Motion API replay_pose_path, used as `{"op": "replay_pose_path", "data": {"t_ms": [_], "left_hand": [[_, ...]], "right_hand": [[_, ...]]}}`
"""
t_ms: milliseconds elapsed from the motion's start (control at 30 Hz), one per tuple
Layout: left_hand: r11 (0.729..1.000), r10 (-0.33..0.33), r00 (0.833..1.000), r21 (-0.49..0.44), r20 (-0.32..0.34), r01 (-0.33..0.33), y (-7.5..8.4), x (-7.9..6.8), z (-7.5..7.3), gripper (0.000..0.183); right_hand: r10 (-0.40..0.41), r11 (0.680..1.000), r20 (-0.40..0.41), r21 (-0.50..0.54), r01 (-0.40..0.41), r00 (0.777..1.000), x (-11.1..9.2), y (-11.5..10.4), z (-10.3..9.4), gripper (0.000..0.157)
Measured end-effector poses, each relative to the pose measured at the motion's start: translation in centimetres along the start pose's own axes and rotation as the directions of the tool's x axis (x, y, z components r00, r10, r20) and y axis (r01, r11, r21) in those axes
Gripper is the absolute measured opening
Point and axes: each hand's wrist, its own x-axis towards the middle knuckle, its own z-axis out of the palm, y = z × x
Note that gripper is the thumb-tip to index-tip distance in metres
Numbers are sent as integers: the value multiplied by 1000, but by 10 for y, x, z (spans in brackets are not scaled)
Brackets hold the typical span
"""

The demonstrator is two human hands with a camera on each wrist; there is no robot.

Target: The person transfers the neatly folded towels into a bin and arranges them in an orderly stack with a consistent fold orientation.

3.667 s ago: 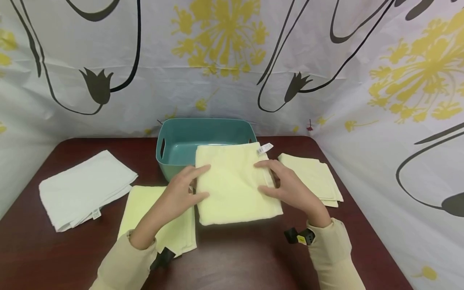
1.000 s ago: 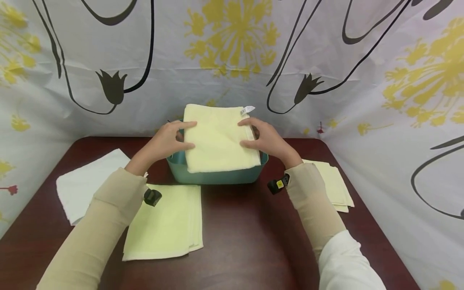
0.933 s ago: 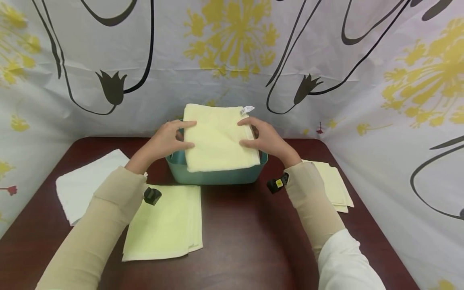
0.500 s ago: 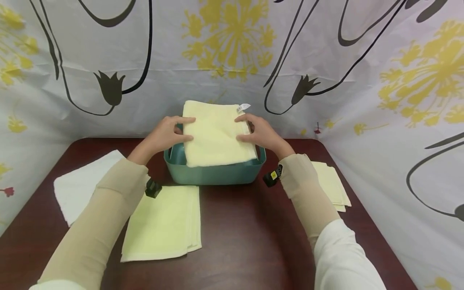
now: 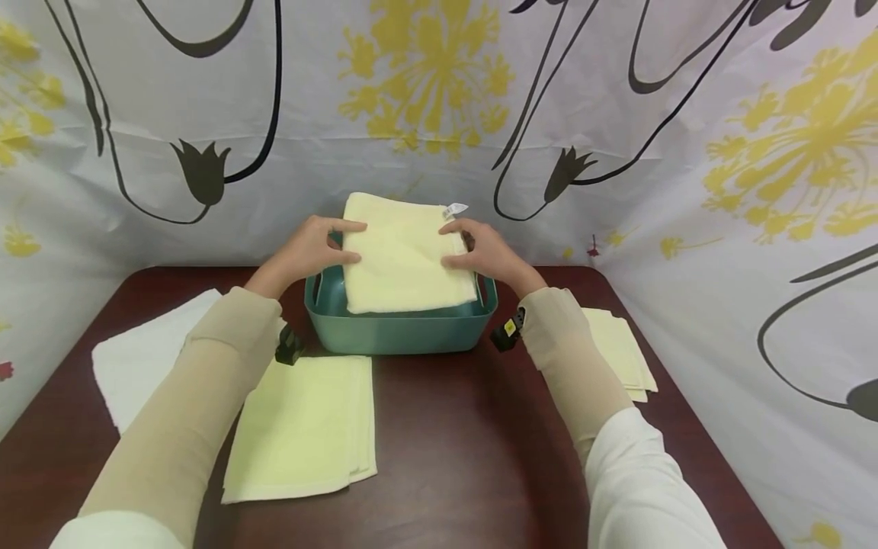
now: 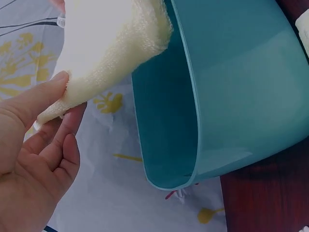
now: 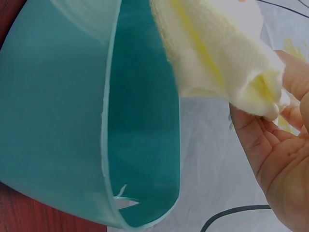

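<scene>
A folded pale yellow towel (image 5: 408, 255) with a white tag at its far right corner is held over the mouth of a teal plastic bin (image 5: 405, 334). My left hand (image 5: 312, 248) pinches its left edge, thumb on top and fingers beneath, as the left wrist view shows on the towel (image 6: 111, 43). At the opposite edge my right hand (image 5: 485, 252) grips it the same way; in the right wrist view the towel (image 7: 212, 53) bunches between thumb and fingers. Both wrist views show the towel above the bin's rim. The towel covers most of the bin's inside.
A folded yellow towel (image 5: 302, 435) lies on the dark red table (image 5: 453, 457) in front of the bin, left of centre. Another yellow towel (image 5: 617, 351) lies at the right edge. A white towel (image 5: 147, 354) at the left is partly behind my left sleeve. Patterned cloth hangs behind.
Both hands have carried the yellow towel forward and left from in front of the bin to above it. In the last second it has shifted only slightly. The grip stays the same.
</scene>
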Motion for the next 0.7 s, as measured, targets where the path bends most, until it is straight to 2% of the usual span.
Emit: {"op": "replay_pose_path", "data": {"t_ms": [400, 700], "left_hand": [[999, -42, 999, 22, 11, 42, -15, 16, -1, 41], [995, -96, 993, 26, 76, 94, -14, 27, -5, 42]], "right_hand": [[48, 994, 39, 92, -52, 998, 15, 13, 3, 50], [115, 984, 62, 128, -122, 991, 21, 18, 6, 47]]}}
